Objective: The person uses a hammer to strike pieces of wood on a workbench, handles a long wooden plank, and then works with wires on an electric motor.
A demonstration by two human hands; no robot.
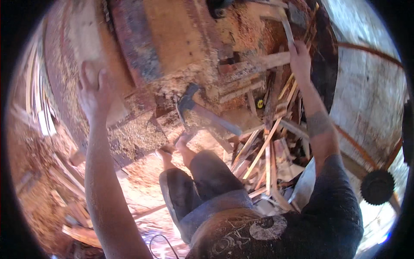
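My left hand [92, 93] lies on a pale wooden board [82, 36] at the left of the sawdust-covered work surface, its thumb and fingers apart. At the upper right my right hand [300, 60] is closed round the near end of a narrow pale strip [286, 26]. Whether this strip is wood or a tool is too blurred to tell. Between my hands, near the front edge, lies a claw hammer [202, 110] with a dark head and a worn handle. A thick board with a dark bluish band [140, 43] lies right of the left hand.
Wood offcuts and thin strips [269, 151] are heaped below the surface at the right. A yellow tape measure [259, 103] sits near them. A dark toothed disc [377, 187] is at the far right. More scrap wood [69, 172] and sawdust cover the floor at the left.
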